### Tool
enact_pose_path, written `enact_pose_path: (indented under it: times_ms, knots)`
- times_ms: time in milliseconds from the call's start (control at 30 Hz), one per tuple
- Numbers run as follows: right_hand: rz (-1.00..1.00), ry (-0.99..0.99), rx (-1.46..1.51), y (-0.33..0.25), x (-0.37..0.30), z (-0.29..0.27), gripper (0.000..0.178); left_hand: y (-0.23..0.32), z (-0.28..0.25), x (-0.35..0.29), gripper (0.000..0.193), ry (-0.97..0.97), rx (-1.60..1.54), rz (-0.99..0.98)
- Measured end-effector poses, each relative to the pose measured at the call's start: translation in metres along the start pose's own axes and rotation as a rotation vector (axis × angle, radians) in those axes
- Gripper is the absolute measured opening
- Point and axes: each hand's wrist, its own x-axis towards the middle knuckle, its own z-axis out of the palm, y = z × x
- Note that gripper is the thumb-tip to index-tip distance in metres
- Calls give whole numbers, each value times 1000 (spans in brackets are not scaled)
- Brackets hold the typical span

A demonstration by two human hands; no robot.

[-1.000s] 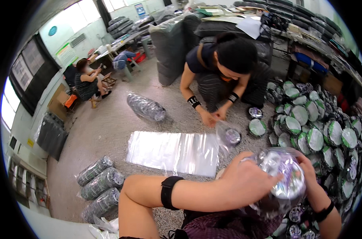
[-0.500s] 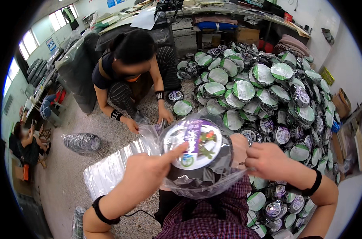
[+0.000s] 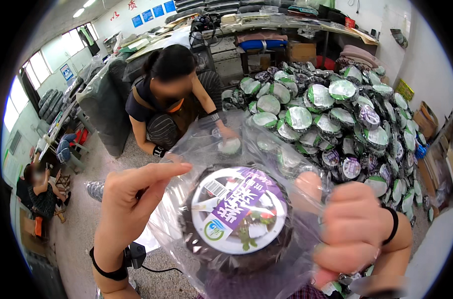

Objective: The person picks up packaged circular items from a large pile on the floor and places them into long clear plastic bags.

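In front of me is a clear plastic bag (image 3: 186, 134) with a round dark pack (image 3: 239, 212) inside, its round white and purple label showing a food picture. My right hand (image 3: 353, 231) is closed on the bag's right side, slightly blurred. To the left of the pack, my left hand (image 3: 134, 199) has its index finger stretched toward the bag and its thumb apart below; the other fingers are curled. How many packs lie under the top one is hidden. Through the film I see a co-worker's hand (image 3: 227, 133) near a round pack on the floor.
A large heap of wrapped round packs (image 3: 331, 114) fills the right. The co-worker (image 3: 171, 84) crouches ahead, beside a wrapped grey slab (image 3: 99, 104). Another person (image 3: 42, 192) sits at far left. A loaded workbench (image 3: 286, 22) runs along the back.
My left hand has come off the label and moved left. The bagged pack looks closer and lower. My right hand has moved down and nearer. The co-worker's hand has reached forward to the right.
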Motion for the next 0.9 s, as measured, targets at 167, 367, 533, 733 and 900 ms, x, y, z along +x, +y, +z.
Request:
enact_pose_path:
  times_ms: [167, 367, 533, 733, 900]
  knots:
    - [-33, 179, -97, 13, 17, -5, 32, -12, 5, 21, 27, 58, 52, 9]
    - [61, 237, -73, 25, 15, 13, 36, -46, -2, 19, 24, 62, 42, -27]
    - [-35, 236, -23, 24, 25, 13, 31, -7, 12, 14, 30, -64, 1, 86]
    - [-38, -574, 165, 37, 29, -47, 42, -5, 52, 20, 36, -491, 112, 400]
    - [294, -43, 90, 42, -40, 40, 33, -85, 112, -6, 38, -416, -142, 310]
